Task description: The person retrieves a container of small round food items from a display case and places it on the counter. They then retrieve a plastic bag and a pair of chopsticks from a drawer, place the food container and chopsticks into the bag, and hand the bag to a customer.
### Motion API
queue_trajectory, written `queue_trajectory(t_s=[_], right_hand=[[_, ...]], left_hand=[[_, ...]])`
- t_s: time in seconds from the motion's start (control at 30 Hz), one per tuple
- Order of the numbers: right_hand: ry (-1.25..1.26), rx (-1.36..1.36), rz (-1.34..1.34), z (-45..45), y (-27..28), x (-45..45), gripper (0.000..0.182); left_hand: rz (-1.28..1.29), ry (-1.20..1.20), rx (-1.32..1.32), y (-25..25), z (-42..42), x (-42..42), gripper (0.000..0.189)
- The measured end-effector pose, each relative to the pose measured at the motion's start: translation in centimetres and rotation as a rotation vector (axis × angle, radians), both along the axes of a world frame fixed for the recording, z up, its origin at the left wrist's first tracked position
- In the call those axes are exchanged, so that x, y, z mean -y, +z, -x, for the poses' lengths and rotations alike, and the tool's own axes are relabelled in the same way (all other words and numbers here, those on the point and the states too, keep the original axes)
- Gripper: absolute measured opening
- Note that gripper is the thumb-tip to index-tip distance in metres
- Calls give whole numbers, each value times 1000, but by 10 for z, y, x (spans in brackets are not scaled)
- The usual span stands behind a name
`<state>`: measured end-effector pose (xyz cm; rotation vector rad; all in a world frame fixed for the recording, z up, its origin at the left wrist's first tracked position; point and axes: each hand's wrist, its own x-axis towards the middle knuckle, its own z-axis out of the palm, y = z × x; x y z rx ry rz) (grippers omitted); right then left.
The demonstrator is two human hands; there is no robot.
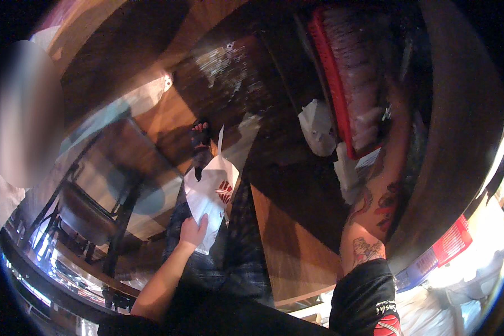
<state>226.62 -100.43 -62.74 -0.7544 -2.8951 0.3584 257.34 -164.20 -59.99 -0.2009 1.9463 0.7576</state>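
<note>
My left hand (195, 231) grips the lower end of a white paper bag (210, 189), thumb across its front. The bag bears a round red mark and some lettering, and it stands tilted above my legs. My tattooed right forearm reaches forward beside a red plastic basket (332, 84). At its far end, my right hand (397, 94) is dim and blurred near the basket's right side, so its fingers cannot be made out. Clear-wrapped things (359, 84) fill the basket, too blurred to name exactly.
Crumpled white paper (318, 128) lies left of the basket on a dark surface, with another white piece (344, 172) below it. A dark padded chair (86, 212) stands at left. A blurred person (25, 113) is at the far left. A red perforated container (453, 241) sits at lower right.
</note>
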Motion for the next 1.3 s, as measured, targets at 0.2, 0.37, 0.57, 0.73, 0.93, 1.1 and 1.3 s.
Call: queue_trajectory(t_s=[0.2, 0.37, 0.57, 0.73, 0.93, 1.1, 1.3], right_hand=[[24, 227, -99, -85, 16, 40, 55], [-335, 49, 253, -145, 99, 184, 51], [-30, 482, 484, -275, 173, 278, 20], [-1, 606, 521, -359, 258, 312, 20], [-1, 550, 503, -334, 303, 304, 21], [-35, 405, 489, -304, 306, 331, 20], [-84, 80, 780, -266, 383, 326, 24]], left_hand=[[39, -31, 4, 6, 13, -4, 46], [27, 57, -55, 1, 12, 1, 46], [-251, 11, -40, 83, 85, 12, 39], [-261, -637, 98, 227, 237, 24, 49], [-706, 49, -133, 332, 350, 28, 40], [-461, 69, -524, 219, 394, 3, 45], [-223, 121, -391, 192, 372, -11, 49]])
